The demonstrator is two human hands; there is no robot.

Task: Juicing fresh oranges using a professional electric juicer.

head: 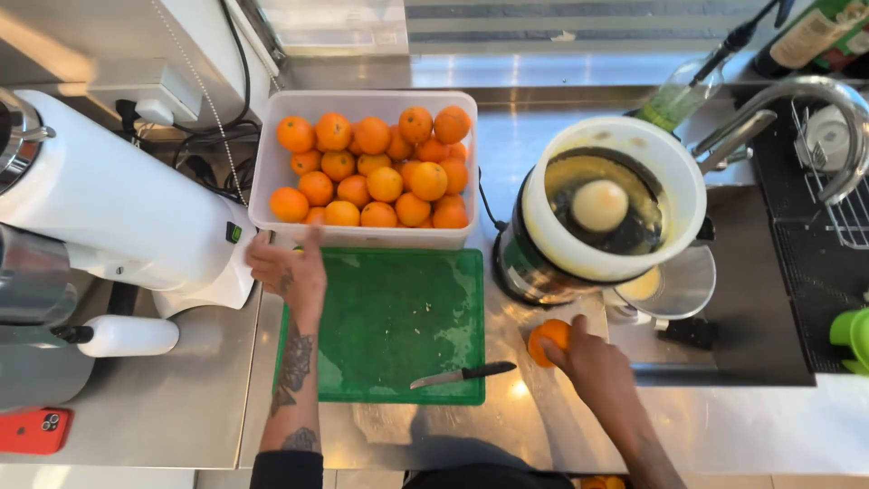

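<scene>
**Knife loose at the board's edge**

Steel counter, seen from the head camera: the left hand rests open at the near rim of the tub of oranges. The right hand grips an orange beside the juicer. A knife lies loose on the green cutting board; a passing forearm could knock it off.

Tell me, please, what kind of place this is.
Probably a juice bar or café counter: a tub of oranges, an electric citrus juicer and a green cutting board stand on a steel worktop.
</scene>
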